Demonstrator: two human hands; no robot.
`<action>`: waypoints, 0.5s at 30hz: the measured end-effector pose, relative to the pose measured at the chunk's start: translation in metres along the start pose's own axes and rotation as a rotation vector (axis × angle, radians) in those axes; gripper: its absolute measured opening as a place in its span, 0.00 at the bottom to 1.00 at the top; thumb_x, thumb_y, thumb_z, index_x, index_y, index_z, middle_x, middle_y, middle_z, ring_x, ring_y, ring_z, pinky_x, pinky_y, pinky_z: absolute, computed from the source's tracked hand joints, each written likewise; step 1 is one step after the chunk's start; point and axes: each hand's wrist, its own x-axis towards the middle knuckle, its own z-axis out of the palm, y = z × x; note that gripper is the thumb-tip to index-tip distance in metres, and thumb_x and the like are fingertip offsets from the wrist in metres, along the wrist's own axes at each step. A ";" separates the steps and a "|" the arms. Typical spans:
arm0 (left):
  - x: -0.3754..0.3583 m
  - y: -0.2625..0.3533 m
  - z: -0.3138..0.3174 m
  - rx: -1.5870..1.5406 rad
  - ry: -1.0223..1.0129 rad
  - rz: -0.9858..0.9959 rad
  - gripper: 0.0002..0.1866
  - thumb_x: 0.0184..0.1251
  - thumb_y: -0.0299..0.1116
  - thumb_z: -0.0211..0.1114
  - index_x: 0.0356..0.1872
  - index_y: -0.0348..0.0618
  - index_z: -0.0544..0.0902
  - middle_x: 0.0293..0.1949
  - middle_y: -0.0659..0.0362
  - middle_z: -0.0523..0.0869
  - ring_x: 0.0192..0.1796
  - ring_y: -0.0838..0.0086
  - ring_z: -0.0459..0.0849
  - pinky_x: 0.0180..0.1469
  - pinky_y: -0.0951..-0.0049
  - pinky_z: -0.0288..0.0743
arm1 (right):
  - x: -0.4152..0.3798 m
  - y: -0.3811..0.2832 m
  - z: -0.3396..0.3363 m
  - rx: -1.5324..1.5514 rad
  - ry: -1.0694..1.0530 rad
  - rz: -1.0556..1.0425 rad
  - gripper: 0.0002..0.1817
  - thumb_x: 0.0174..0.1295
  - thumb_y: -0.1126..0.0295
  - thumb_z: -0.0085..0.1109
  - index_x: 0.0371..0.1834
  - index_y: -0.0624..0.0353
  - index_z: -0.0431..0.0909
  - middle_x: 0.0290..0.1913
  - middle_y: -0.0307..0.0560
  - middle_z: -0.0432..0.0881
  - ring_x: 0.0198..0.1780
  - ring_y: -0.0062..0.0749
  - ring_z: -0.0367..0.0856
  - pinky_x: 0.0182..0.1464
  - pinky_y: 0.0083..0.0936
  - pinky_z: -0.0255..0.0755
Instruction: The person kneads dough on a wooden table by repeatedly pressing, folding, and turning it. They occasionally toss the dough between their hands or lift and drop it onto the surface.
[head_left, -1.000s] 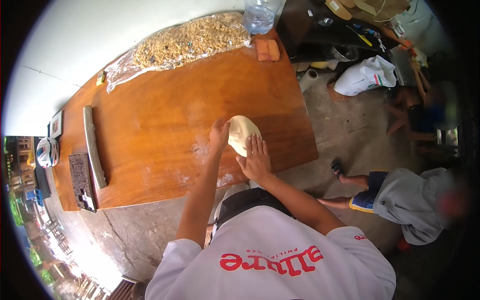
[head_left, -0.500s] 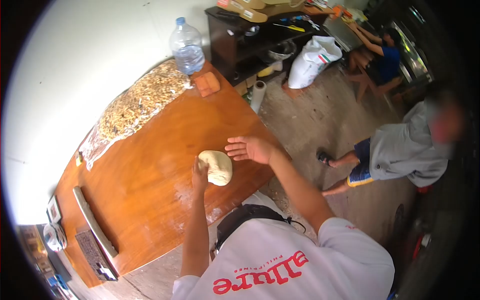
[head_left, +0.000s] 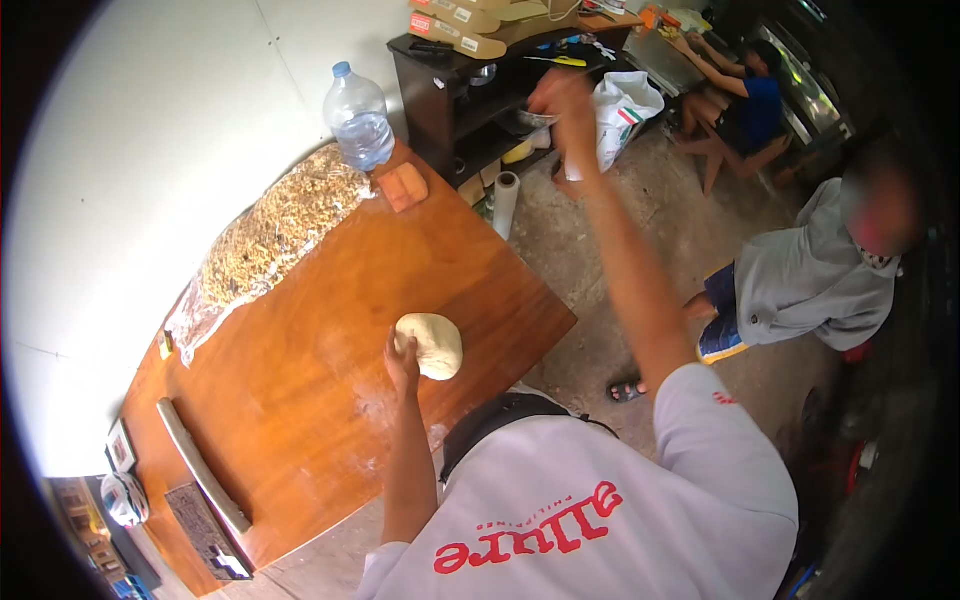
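Note:
A round, pale lump of dough (head_left: 432, 346) rests on the wooden table (head_left: 330, 430) near its front edge. My left hand (head_left: 402, 362) holds the dough's left side, thumb on top and fingers along the side. Raised high and away from the table, my right hand (head_left: 566, 108) is smeared by motion in front of the dark shelf and beside a white sack (head_left: 625, 105). Its fingers are too blurred to make out. Flour marks lie on the wood around the dough.
A plastic-wrapped grainy bundle (head_left: 280, 230), a water bottle (head_left: 360, 125) and an orange-brown block (head_left: 403, 188) line the back. A long pale rod (head_left: 200, 465) lies left. A person in grey (head_left: 810, 270) stands right; another sits (head_left: 755, 100) at the far right.
My right hand has swung up and away from beside the dough toward the shelf. My left hand stays at the dough. The view has shifted slightly.

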 end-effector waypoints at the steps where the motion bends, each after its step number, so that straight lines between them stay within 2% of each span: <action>1: 0.000 -0.001 0.001 -0.086 -0.015 -0.052 0.32 0.66 0.39 0.66 0.69 0.39 0.70 0.62 0.43 0.76 0.64 0.56 0.75 0.65 0.59 0.69 | -0.052 0.010 0.038 0.170 -0.066 0.163 0.12 0.63 0.67 0.50 0.25 0.60 0.79 0.29 0.43 0.81 0.30 0.28 0.79 0.33 0.24 0.72; 2: 0.002 -0.002 0.001 -0.171 -0.027 -0.102 0.30 0.66 0.35 0.65 0.69 0.37 0.70 0.60 0.46 0.79 0.62 0.62 0.77 0.63 0.62 0.71 | -0.105 0.013 0.070 0.197 -0.228 0.370 0.11 0.63 0.67 0.52 0.27 0.59 0.79 0.29 0.44 0.81 0.31 0.29 0.80 0.35 0.27 0.73; 3: 0.005 -0.001 -0.004 -0.172 -0.015 -0.112 0.30 0.66 0.35 0.65 0.69 0.37 0.70 0.60 0.46 0.79 0.62 0.62 0.77 0.63 0.62 0.71 | -0.169 0.024 0.108 -0.010 -0.254 0.209 0.09 0.63 0.68 0.54 0.30 0.60 0.80 0.28 0.46 0.82 0.31 0.31 0.81 0.38 0.29 0.75; 4: 0.008 0.001 -0.015 -0.255 -0.130 -0.177 0.30 0.68 0.35 0.64 0.70 0.38 0.69 0.59 0.48 0.79 0.61 0.65 0.77 0.63 0.64 0.71 | -0.215 0.012 0.136 0.104 -0.334 0.491 0.09 0.65 0.67 0.54 0.35 0.61 0.81 0.32 0.48 0.84 0.35 0.32 0.83 0.43 0.30 0.75; 5: 0.009 0.006 -0.022 -0.341 -0.246 -0.241 0.30 0.70 0.34 0.62 0.71 0.39 0.68 0.59 0.49 0.79 0.60 0.69 0.78 0.62 0.65 0.71 | -0.265 0.014 0.165 0.116 -0.344 0.632 0.09 0.66 0.67 0.56 0.39 0.61 0.81 0.38 0.51 0.85 0.40 0.39 0.84 0.45 0.33 0.75; 6: 0.007 0.015 -0.030 -0.342 -0.237 -0.253 0.30 0.70 0.34 0.62 0.71 0.39 0.68 0.59 0.49 0.79 0.60 0.69 0.78 0.62 0.65 0.71 | -0.308 0.008 0.181 0.057 -0.358 0.667 0.11 0.67 0.65 0.54 0.41 0.62 0.82 0.44 0.54 0.85 0.48 0.44 0.83 0.50 0.39 0.74; 8: 0.007 0.036 -0.049 -0.402 -0.250 -0.378 0.29 0.72 0.35 0.58 0.72 0.39 0.67 0.58 0.49 0.80 0.59 0.71 0.78 0.62 0.69 0.70 | -0.392 0.004 0.195 -0.452 -0.457 0.335 0.14 0.68 0.65 0.51 0.43 0.63 0.82 0.45 0.55 0.85 0.54 0.48 0.80 0.54 0.43 0.72; 10: 0.012 0.037 -0.055 -0.302 -0.247 -0.371 0.28 0.74 0.38 0.56 0.71 0.38 0.68 0.58 0.49 0.81 0.60 0.70 0.78 0.62 0.68 0.69 | -0.370 -0.026 0.191 -0.460 -0.787 0.586 0.16 0.69 0.64 0.49 0.45 0.64 0.82 0.47 0.54 0.85 0.59 0.47 0.77 0.59 0.46 0.68; 11: 0.014 0.026 -0.050 -0.215 -0.221 -0.326 0.26 0.74 0.38 0.56 0.70 0.38 0.70 0.58 0.49 0.81 0.60 0.69 0.78 0.63 0.68 0.69 | -0.371 -0.025 0.187 -0.459 -0.777 0.597 0.16 0.69 0.64 0.49 0.45 0.64 0.82 0.47 0.54 0.85 0.59 0.47 0.77 0.59 0.46 0.68; 13: 0.014 0.004 -0.037 -0.074 -0.211 -0.276 0.23 0.73 0.38 0.58 0.64 0.37 0.76 0.58 0.47 0.81 0.60 0.63 0.78 0.63 0.64 0.69 | -0.370 -0.017 0.172 -0.273 -0.654 0.392 0.15 0.68 0.64 0.52 0.44 0.65 0.82 0.43 0.53 0.86 0.52 0.43 0.81 0.55 0.42 0.72; 14: 0.014 0.013 -0.028 -0.074 -0.208 -0.284 0.23 0.73 0.38 0.58 0.64 0.37 0.76 0.58 0.47 0.81 0.60 0.63 0.78 0.63 0.64 0.69 | -0.358 -0.011 0.165 -0.268 -0.661 0.396 0.15 0.68 0.64 0.52 0.44 0.65 0.82 0.43 0.53 0.86 0.52 0.43 0.81 0.55 0.42 0.72; 15: 0.012 0.023 -0.018 0.148 -0.121 -0.183 0.22 0.72 0.39 0.60 0.61 0.37 0.78 0.56 0.46 0.81 0.59 0.60 0.79 0.62 0.63 0.70 | -0.343 0.001 0.163 -0.073 -0.793 0.744 0.15 0.67 0.63 0.54 0.43 0.66 0.82 0.40 0.51 0.86 0.46 0.39 0.82 0.51 0.38 0.74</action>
